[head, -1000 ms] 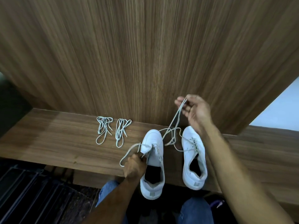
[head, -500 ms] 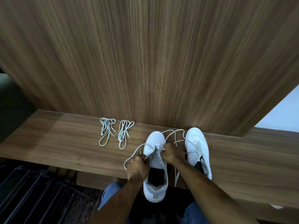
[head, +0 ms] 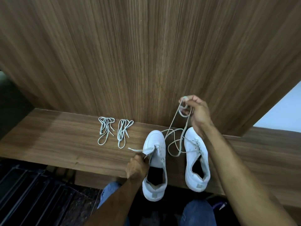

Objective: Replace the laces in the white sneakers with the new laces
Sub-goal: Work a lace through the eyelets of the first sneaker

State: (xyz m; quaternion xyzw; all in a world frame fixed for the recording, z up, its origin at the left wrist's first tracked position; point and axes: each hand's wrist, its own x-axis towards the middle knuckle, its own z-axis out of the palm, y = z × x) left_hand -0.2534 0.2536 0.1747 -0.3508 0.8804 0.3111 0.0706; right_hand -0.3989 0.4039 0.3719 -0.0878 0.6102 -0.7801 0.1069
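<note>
Two white sneakers stand side by side, toes toward the wall: the left sneaker (head: 156,162) mostly unlaced, the right sneaker (head: 197,159) partly laced. A loose old lace (head: 175,141) loops between them. Two bundled new laces (head: 114,132) lie left of the shoes.

Both sneakers (head: 155,162) (head: 197,159) were white with dark insides, each bearing a small grey tab at the heel, and the lace (head: 175,144) looping between them was a pale off-white. The two lace bundles (head: 105,129) (head: 123,132) were pale grey-white with a faint blue cast. The tabletop (head: 57,137) and the wall (head: 146,54) behind it were brown wood with fine straight grain, the jeans (head: 198,212) were blue, and the floor (head: 32,193) was black with slats.
</note>
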